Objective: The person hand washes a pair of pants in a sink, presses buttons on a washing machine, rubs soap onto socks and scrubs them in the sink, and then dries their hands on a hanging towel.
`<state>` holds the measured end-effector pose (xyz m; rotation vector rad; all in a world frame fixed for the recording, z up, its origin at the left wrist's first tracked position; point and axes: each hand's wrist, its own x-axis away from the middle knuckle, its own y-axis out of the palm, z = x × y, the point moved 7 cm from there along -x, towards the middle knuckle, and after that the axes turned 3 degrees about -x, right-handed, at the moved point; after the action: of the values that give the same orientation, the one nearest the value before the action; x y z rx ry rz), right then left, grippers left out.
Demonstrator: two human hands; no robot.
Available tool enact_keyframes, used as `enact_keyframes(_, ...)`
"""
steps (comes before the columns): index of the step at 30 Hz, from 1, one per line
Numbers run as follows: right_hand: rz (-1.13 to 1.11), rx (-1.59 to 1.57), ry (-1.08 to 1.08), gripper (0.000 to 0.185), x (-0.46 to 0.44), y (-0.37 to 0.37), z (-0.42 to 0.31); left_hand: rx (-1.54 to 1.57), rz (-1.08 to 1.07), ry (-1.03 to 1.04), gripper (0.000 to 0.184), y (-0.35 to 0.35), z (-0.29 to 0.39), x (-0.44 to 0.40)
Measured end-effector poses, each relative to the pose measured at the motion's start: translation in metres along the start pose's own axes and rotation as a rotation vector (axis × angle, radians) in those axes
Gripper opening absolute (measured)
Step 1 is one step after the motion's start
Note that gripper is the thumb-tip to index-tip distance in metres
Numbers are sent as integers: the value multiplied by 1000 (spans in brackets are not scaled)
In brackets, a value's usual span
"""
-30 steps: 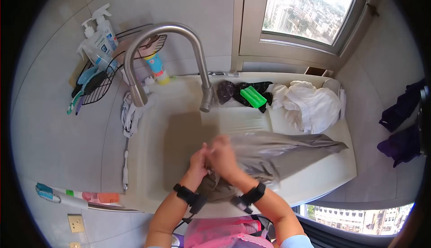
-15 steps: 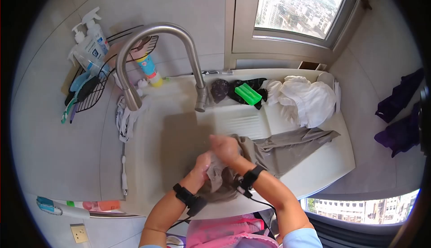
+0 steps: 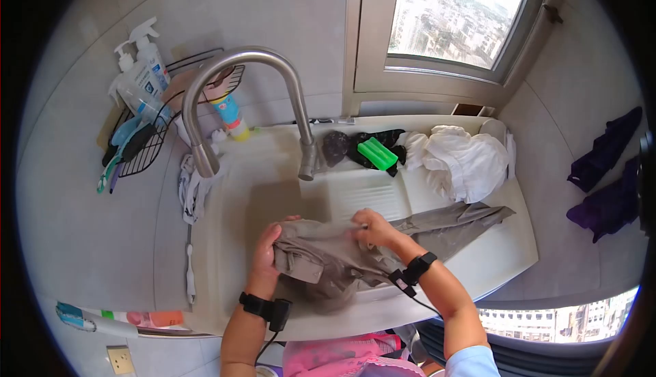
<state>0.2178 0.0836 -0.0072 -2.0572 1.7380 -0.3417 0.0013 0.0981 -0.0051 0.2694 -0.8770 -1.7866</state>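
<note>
Grey-brown cloth garment [image 3: 338, 257] lies bunched at the lower middle of the frame, its left end gripped by the left hand [image 3: 265, 250]. The right hand [image 3: 374, 228] curls at its upper edge; blur hides whether it grips. Just above is the cream ribbed washboard [image 3: 369, 201] of the cream sink [image 3: 213, 268]. Farther up, a bright green block [image 3: 378, 154] rests on black cloth [image 3: 393, 136], left of crumpled white fabric [image 3: 468, 165].

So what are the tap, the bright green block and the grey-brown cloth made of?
The tap looks like metal, perhaps steel: silvery grey with a soft, satin shine. The bright green block looks solid and evenly coloured, maybe soap or plastic; I can't tell which. The grey-brown cloth seems thin, mostly dull fabric, because it bunches into folds.
</note>
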Motion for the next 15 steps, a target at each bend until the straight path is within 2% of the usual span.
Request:
enact_keyframes(1,157,-287,159,34,2,-6,7,72,20,-36,24,6,-8,-2)
enact_keyframes(2,216,-687,392,42,2,10,14,95,48,-122,25,10,-25,-6)
enact_keyframes(4,325,-356,289,37,7,25,-64,138,115,-301,28,-1,-74,-14)
enact_keyframes(5,410,-89,54,26,9,54,-69,106,-19,-204,29,-16,-89,-22)
enact_keyframes(6,241,65,74,17,11,89,-62,74,-159,-105,30,-42,-111,-33)
enact_keyframes(7,437,2,-161,28,18,77,-95,45,-301,-6,31,-64,-130,-41)
enact_keyframes(9,436,72,-110,29,6,62,-68,-185,-296,-39,33,-61,-137,-36)
enact_keyframes(11,294,238,196,33,-10,33,-20,-609,-11,-300,36,-18,-84,-7)
enact_keyframes(12,248,254,218,34,-11,20,-15,-805,-72,-153,39,8,-56,-5)
enact_keyframes(14,144,297,264,38,-10,3,-7,-1135,-24,150,43,18,-18,-6)
enact_keyframes(15,101,184,256,39,-12,-2,-19,-1295,1,305,45,26,-2,-4)
